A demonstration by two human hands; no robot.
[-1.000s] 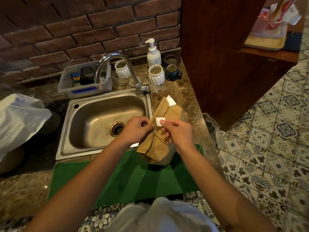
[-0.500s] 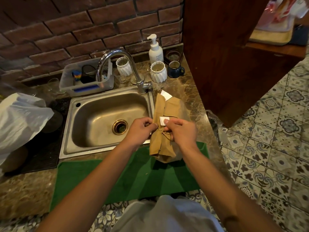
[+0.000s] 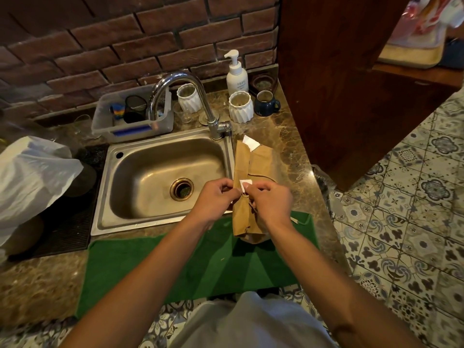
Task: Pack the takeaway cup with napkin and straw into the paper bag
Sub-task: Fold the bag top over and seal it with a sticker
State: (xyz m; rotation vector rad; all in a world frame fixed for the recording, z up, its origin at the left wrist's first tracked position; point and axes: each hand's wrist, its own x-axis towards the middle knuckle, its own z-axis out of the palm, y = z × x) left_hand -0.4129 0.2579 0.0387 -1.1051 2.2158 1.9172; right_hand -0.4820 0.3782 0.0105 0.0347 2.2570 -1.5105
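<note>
A brown paper bag (image 3: pixel 253 164) stands on the counter to the right of the sink, its base on a green mat (image 3: pixel 200 262). Its top is folded flat, and a white corner (image 3: pixel 251 144) pokes out at the far end. My left hand (image 3: pixel 216 197) and my right hand (image 3: pixel 272 199) meet over the bag's near part, both pinching a small white tab (image 3: pixel 244 185) where the bag's string handles sit. The cup, napkin and straw are hidden, inside the bag or out of view.
The steel sink (image 3: pixel 160 177) with its curved tap (image 3: pixel 190 96) lies left of the bag. Behind stand a soap pump bottle (image 3: pixel 236 76), white ribbed cups (image 3: pixel 240 106), a blue mug (image 3: pixel 266 102) and a plastic tub (image 3: pixel 130 114). A white plastic bag (image 3: pixel 32 177) sits far left, a dark wooden panel (image 3: pixel 339 84) on the right.
The bag has swung from tilted left to nearly straight and upright. Both hands stayed pinched on the white tab at the bag's top.
</note>
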